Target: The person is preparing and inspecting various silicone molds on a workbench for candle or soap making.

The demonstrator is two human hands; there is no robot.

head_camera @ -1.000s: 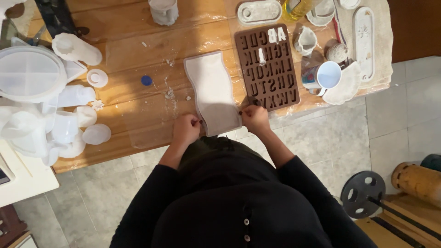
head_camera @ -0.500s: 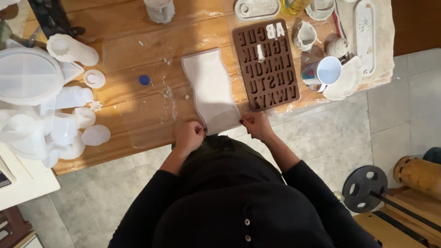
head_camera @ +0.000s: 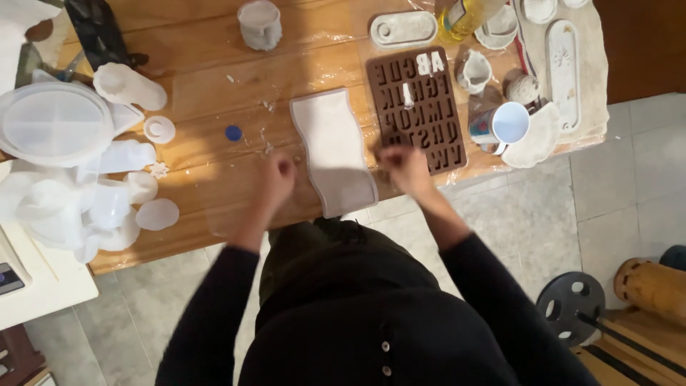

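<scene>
Head view: both blurred hands (head_camera: 275, 175) (head_camera: 404, 161) flank the wavy white mold (head_camera: 332, 150), fingers seemingly curled, grasp unclear.

Warm, even indoor light covers the glossy wooden bench (head_camera: 214, 78), with glare on its clear plastic sheet. Both the left hand (head_camera: 277, 177) and right hand (head_camera: 401, 161) are motion-blurred; shadows stay soft.

Between the two hands lies a pale grey-white wavy mould (head_camera: 333, 150) with a lighter rim. Just beyond the right hand (head_camera: 402, 161) sits a chocolate-brown letter mould (head_camera: 421, 107), two cells filled white. Left of the left hand (head_camera: 277, 176), a small blue cap (head_camera: 234, 133) on honey-brown wooden table (head_camera: 214, 78); sleeves black.
</scene>
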